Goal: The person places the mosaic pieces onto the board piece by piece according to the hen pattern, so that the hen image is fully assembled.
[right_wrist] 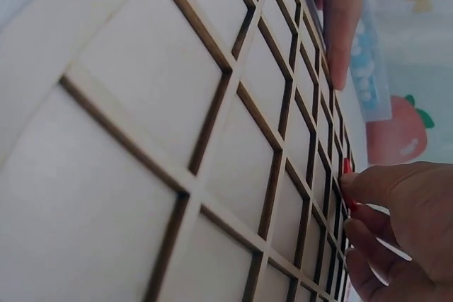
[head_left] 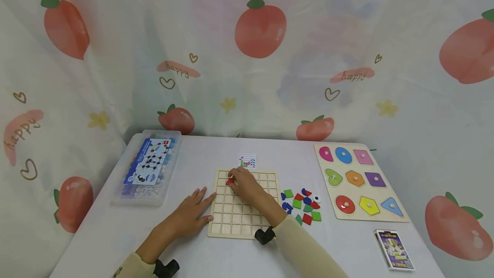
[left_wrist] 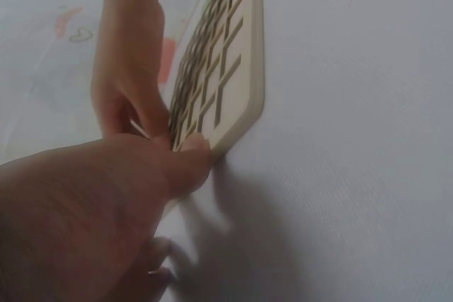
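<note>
A wooden grid board (head_left: pixel 225 228) lies flat on the table. Over its upper left squares, my right hand (head_left: pixel 247 187) pinches a small red piece (head_left: pixel 229 181) between thumb and fingers; the red piece (right_wrist: pixel 349 183) also shows at their tips in the right wrist view. The piece's full outline is hidden by the fingers. My left hand (head_left: pixel 189 210) rests at the board's left edge with fingers spread, and in the left wrist view its thumb touches the rim. Just behind the board is a small printed pattern card (head_left: pixel 247 161).
Loose red, green and blue pieces (head_left: pixel 296 203) lie scattered right of the board. A clear plastic case (head_left: pixel 146 168) stands at the left. At the right are a shape puzzle board (head_left: pixel 370 213) and a boxed card deck (head_left: pixel 394 250). A printed curtain (head_left: pixel 262 98) hangs behind the table.
</note>
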`<action>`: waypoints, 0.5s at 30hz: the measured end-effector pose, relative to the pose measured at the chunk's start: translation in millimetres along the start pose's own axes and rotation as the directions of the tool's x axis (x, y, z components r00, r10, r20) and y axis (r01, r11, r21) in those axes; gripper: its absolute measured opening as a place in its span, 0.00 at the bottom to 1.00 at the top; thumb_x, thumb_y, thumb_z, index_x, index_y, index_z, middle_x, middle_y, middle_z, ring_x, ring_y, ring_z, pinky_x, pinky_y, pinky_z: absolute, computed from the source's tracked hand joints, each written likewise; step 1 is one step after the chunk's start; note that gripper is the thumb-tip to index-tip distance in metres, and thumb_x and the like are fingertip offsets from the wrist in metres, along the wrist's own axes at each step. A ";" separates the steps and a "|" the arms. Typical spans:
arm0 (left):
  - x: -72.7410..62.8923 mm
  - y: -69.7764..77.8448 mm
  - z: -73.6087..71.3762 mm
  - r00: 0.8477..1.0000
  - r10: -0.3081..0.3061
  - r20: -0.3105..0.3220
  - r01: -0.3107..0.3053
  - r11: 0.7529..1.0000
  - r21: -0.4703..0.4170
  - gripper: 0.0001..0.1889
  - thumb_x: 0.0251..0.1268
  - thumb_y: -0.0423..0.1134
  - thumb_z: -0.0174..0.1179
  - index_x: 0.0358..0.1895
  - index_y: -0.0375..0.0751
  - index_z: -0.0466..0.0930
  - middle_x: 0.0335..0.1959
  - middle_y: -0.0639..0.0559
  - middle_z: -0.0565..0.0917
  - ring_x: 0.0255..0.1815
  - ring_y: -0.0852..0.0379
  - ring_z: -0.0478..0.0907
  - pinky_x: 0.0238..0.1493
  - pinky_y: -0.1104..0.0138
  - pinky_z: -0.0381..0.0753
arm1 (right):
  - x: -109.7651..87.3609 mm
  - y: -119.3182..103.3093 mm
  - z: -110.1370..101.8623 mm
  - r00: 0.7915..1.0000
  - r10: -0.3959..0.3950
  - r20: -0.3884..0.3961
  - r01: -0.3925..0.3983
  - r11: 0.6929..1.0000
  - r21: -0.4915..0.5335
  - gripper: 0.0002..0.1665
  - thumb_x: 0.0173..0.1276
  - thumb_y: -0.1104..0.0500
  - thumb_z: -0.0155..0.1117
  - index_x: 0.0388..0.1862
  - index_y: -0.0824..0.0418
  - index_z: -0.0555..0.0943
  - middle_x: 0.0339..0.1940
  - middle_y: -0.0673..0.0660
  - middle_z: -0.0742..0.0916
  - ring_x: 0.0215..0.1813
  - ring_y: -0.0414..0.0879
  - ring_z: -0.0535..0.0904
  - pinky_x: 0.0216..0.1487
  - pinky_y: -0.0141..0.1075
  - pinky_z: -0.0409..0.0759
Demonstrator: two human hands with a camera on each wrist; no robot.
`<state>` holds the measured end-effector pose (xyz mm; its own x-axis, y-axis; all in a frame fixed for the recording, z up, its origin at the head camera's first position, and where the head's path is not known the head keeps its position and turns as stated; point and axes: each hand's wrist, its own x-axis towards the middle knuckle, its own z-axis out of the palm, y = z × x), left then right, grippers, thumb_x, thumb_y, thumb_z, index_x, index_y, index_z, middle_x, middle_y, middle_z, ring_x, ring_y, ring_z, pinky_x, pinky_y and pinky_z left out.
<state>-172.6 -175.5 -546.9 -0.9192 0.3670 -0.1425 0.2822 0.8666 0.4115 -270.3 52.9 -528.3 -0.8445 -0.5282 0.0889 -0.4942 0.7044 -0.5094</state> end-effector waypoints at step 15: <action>-2.4 3.3 -4.6 1.000 0.014 -0.003 -0.014 1.000 -0.026 0.35 0.79 0.53 0.59 0.84 0.49 0.62 0.85 0.36 0.56 0.86 0.32 0.50 0.82 0.36 0.54 | -6.0 4.2 -0.9 1.000 -0.023 -0.007 0.023 1.000 0.015 0.09 0.78 0.63 0.65 0.52 0.64 0.87 0.52 0.58 0.85 0.57 0.52 0.83 0.61 0.46 0.83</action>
<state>-170.7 -175.0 -541.1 -0.9160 0.3779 -0.1345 0.2875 0.8525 0.4365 -267.5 59.5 -530.1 -0.8343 -0.5409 0.1064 -0.5103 0.6848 -0.5202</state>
